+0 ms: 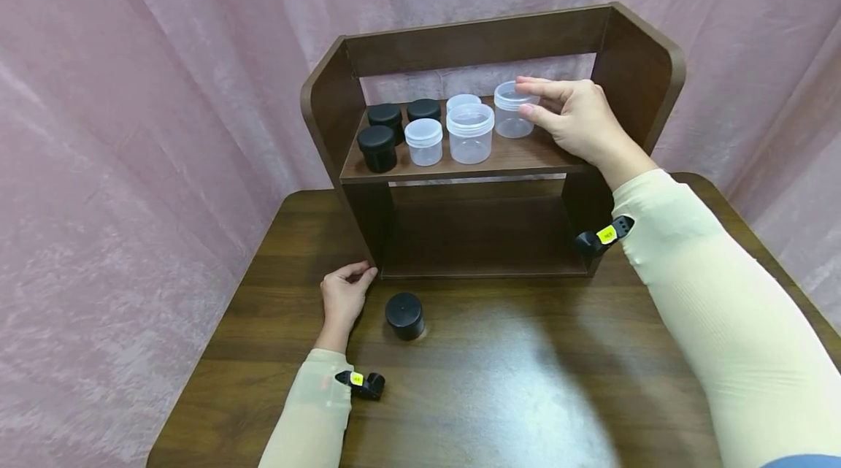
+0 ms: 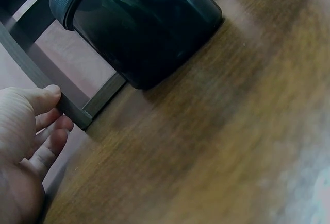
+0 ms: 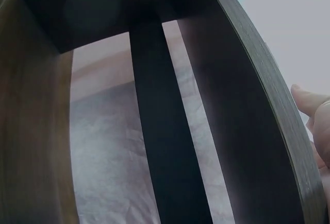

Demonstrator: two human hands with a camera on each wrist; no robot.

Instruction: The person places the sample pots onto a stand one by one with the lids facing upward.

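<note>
On the upper board of a dark brown wooden desktop shelf (image 1: 486,33), my right hand (image 1: 578,114) holds the right side of a clear plastic jar (image 1: 515,121), thumb in front and fingers over the rim. The jar's base appears to be at the board. My left hand (image 1: 344,296) touches the lower front corner of the shelf's left panel, its fingers loosely bent in the left wrist view. Right of that hand, a black lidded jar (image 1: 404,316) stands upright on the table. The right wrist view shows only part of the right hand (image 3: 319,126), beside the panel edge.
Left on the upper board are several black jars (image 1: 377,149). Beside them stand a small translucent jar (image 1: 424,143), a larger clear jar (image 1: 470,136) and another translucent one (image 1: 463,99) behind. The shelf stands on a wooden table (image 1: 473,373) before a pink curtain (image 1: 164,88).
</note>
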